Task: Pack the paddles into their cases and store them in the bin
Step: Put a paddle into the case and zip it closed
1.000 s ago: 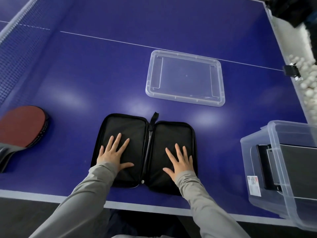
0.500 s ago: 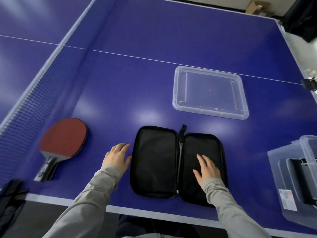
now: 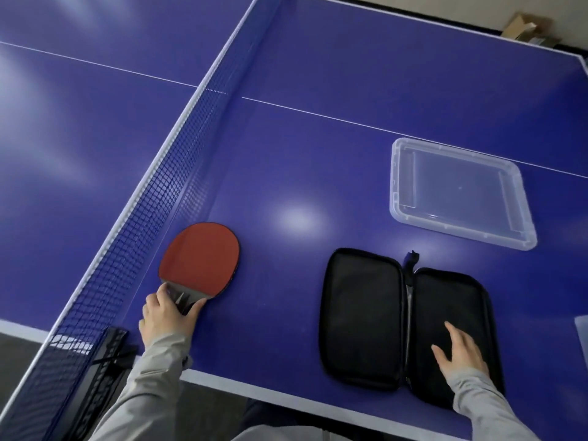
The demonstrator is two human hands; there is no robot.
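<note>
A red-faced paddle [image 3: 201, 257] lies flat on the blue table beside the net. My left hand [image 3: 167, 316] is on its dark handle, thumb on one side and fingers on the other, gripping it. A black zip case [image 3: 366, 316] lies spread open near the table's front edge, both halves empty. My right hand [image 3: 458, 353] rests flat with straight fingers on the case's right half. Only a pale corner of the clear bin [image 3: 582, 327] shows at the right edge.
The net [image 3: 152, 198] runs diagonally along the left of the paddle, with its black clamp [image 3: 105, 351] at the table's edge. A clear plastic lid [image 3: 458, 192] lies flat behind the case. Cardboard boxes [image 3: 528, 28] sit beyond the far edge.
My left hand left the case, moved left across the table and took hold of the paddle's handle. My right hand stayed on the case's right half. The view swung left, so the bin slid almost out of sight.
</note>
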